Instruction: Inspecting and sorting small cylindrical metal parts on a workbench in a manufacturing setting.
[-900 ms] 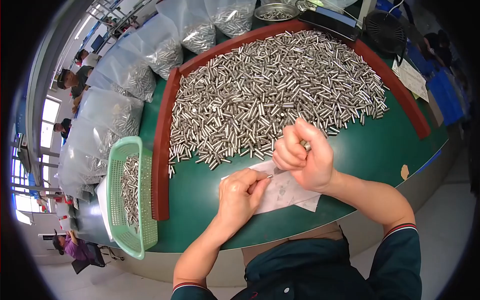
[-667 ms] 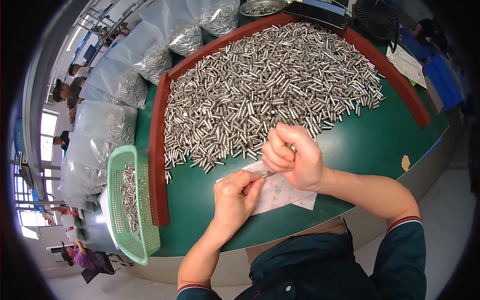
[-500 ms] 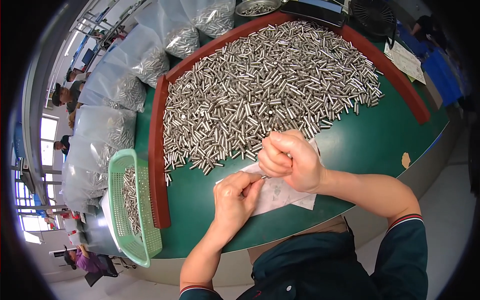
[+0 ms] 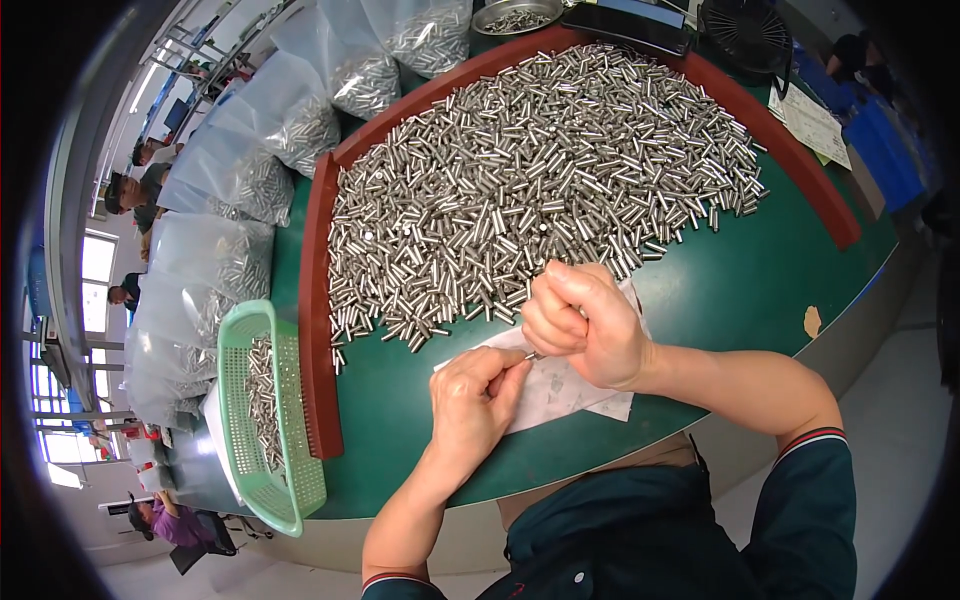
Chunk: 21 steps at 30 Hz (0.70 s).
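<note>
Protruding from the left hand (image 4: 472, 402), a small metal pin (image 4: 532, 356) was held between closed thumb and fingers, its exposed end pointed roughly toward the right hand (image 4: 590, 325), just beside it. Nothing bulky was interposed, though contact could not be confirmed. The right fingers were curled tightly; what was gripped inside could not be told. Beneath, a white sheet (image 4: 555, 390) was spread on the tabletop (image 4: 730, 300); beyond, a heap of pins (image 4: 540, 160) was bounded by a red rail (image 4: 318, 300), with a green basket (image 4: 293, 425) placed at left.
</note>
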{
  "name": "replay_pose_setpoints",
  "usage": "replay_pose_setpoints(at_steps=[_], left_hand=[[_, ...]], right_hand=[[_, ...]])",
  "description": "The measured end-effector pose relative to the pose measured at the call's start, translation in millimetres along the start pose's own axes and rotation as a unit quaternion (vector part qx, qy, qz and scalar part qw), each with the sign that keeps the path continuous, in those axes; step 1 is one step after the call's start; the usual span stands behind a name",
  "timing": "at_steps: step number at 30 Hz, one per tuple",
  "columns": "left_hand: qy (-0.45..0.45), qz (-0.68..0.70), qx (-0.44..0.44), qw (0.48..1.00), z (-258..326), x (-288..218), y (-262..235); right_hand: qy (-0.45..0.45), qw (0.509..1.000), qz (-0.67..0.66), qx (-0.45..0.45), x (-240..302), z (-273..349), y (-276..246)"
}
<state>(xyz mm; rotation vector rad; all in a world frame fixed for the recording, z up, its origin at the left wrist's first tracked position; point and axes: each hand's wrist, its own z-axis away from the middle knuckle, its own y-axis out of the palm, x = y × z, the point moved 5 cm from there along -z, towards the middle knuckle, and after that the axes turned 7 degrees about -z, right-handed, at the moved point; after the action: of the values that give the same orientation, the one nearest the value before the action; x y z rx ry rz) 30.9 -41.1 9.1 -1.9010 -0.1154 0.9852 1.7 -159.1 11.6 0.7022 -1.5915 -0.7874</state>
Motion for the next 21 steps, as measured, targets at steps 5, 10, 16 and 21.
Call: replay_pose_setpoints(at_steps=[5,10,16,21], left_hand=[[0.002,0.004,-0.004,1.000,0.3,0.0,-0.1],[-0.001,0.009,0.001,1.000,-0.5,-1.2,0.4],[0.002,0.014,0.012,1.000,-2.6,-0.9,-0.1],[-0.015,0.024,0.031,0.999,-3.7,0.9,0.9]], right_hand=[[-0.002,1.000,0.006,0.006,0.1,0.7,1.0],[0.001,1.000,0.010,0.013,0.1,1.6,0.9],[-0.012,0.999,0.032,0.031,-1.9,3.1,5.9],[-0.014,0.994,0.103,0.038,-4.1,5.9,9.6]])
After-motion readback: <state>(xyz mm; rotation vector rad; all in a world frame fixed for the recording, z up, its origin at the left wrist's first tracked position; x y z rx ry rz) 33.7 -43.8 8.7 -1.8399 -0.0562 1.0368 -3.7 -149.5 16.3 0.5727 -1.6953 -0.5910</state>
